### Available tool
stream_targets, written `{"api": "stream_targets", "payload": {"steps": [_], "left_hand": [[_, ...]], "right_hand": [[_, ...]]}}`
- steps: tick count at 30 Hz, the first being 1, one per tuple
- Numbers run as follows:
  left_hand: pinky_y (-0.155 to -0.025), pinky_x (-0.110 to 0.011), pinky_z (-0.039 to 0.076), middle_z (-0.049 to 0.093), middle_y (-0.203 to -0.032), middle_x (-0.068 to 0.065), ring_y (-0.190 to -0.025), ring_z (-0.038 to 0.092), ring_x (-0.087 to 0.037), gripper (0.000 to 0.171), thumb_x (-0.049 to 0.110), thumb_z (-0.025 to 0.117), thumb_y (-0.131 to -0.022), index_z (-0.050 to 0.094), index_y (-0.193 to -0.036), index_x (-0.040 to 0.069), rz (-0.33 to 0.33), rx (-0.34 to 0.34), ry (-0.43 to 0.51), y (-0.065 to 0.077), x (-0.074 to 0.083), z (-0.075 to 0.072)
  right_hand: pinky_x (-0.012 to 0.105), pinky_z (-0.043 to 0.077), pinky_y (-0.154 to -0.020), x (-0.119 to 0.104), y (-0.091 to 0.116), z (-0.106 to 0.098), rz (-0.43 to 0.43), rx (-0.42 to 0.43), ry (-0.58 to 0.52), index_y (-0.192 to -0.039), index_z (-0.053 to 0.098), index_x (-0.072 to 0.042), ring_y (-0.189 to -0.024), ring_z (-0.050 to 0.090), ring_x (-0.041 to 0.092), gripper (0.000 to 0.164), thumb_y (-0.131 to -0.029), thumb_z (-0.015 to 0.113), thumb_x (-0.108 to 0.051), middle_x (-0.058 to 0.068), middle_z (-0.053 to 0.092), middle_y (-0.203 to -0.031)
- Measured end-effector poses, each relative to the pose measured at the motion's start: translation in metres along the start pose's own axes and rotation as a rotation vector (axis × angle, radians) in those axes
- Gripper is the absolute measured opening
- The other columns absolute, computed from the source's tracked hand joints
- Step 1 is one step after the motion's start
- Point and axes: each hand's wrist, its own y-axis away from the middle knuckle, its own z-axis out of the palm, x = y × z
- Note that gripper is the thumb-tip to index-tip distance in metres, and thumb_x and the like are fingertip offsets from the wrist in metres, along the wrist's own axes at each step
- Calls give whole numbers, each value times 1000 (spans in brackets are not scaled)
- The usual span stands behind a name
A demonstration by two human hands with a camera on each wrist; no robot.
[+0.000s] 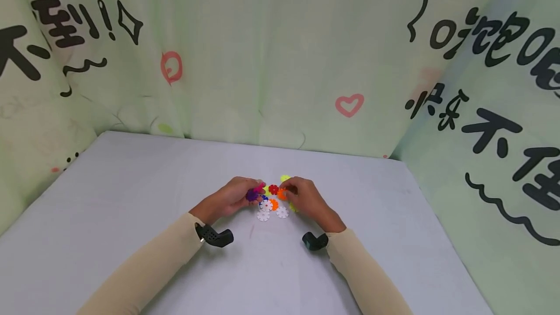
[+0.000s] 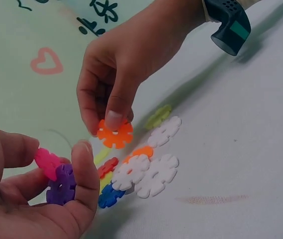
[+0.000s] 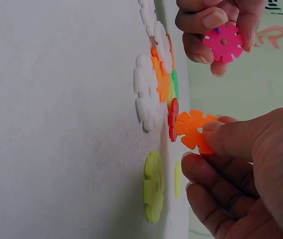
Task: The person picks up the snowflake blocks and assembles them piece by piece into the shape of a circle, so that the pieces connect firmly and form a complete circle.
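Note:
My left hand [image 1: 232, 194] pinches a pink snowflake disc [image 2: 47, 163] that is joined to a purple snowflake disc [image 2: 61, 185]. Between thumb and fingers of my right hand [image 1: 305, 197] is an orange snowflake disc [image 2: 115, 135], held upright just over the loose pile. In the left wrist view, white discs [image 2: 157, 175], a blue disc [image 2: 111, 196] and a red disc [image 2: 107, 168] lie close together, partly overlapping. A yellow-green disc [image 3: 153, 187] rests on the table beneath my right hand. The two hands are apart, with the pile between and below them.
A white-covered table [image 1: 131, 198] spreads around the pile. Pale green curtains [image 1: 297, 52] with black writing and pink hearts hang behind it and along its sides. A black wrist camera [image 1: 214, 236] sits on my left wrist, another [image 1: 315, 241] on my right.

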Motion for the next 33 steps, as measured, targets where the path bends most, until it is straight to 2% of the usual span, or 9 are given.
{"api": "stream_targets", "payload": {"steps": [9,18,22,29,33], "left_hand": [[-65,-24,50,57,-102,-17,-73,56,-18,32,8,44,-102,51,-127,-12,33,-56,-62,0,0,3],[-65,-24,50,56,-105,-20,-73,57,-17,34,9,44,-103,51,-128,-13,76,-65,-63,1,-1,6],[-65,-24,51,58,-107,-21,-73,58,-18,34,10,47,-102,52,-128,-12,70,-52,-71,0,0,8],[-68,-25,52,58,-106,-20,-78,60,-19,32,11,51,-101,55,-124,-12,75,-37,-80,-1,-2,9],[-71,-25,53,60,-107,-19,-81,59,-21,32,12,51,-101,57,-125,-9,70,-29,-93,0,-3,11]], "right_hand": [[29,54,-77,-4,-6,0,-31,74,-140,-104,72,-5,-84,61,18,16,-90,67,0,4,69,-99],[29,55,-74,-13,-13,0,38,102,-309,-109,72,-3,-80,65,19,18,-93,64,-4,6,69,-97],[29,55,-72,-17,-14,-2,62,153,-369,-108,72,-2,-79,66,22,17,-93,64,-4,8,69,-97],[28,55,-71,-25,-15,1,77,186,-403,-107,72,-1,-78,65,21,17,-92,64,-5,8,68,-94],[31,55,-72,-28,-14,2,89,176,-402,-106,72,-2,-78,64,28,17,-92,64,-6,8,68,-91]]}}
